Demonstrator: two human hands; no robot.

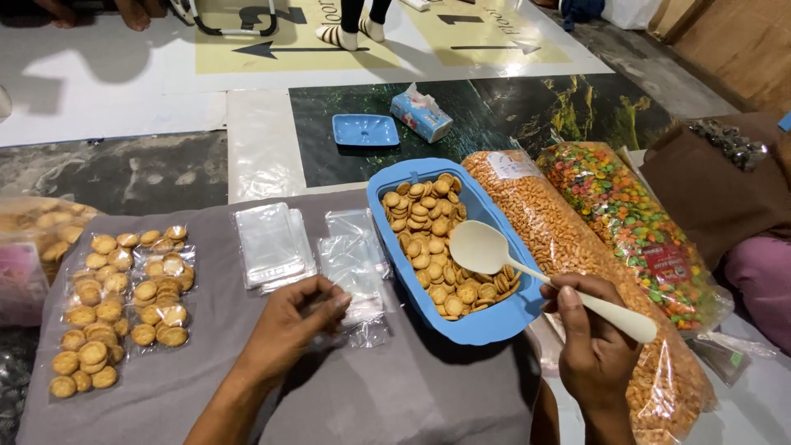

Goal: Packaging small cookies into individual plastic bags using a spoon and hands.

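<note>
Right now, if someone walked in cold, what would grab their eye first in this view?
Likely the blue tub of small round biscuits at centre, with the right hand holding a cream spoon over it. Right of the tub lie two long snack bags, one orange, one multicoloured. At left, the left hand touches a clear empty pouch, beside filled biscuit packets.

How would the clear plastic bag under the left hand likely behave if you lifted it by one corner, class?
The clear plastic bag would probably droop: it lies thin, flat and crinkled on the grey cloth. It looks empty, so likely very light. Its glossy film may slip between the fingers of the left hand.
</note>
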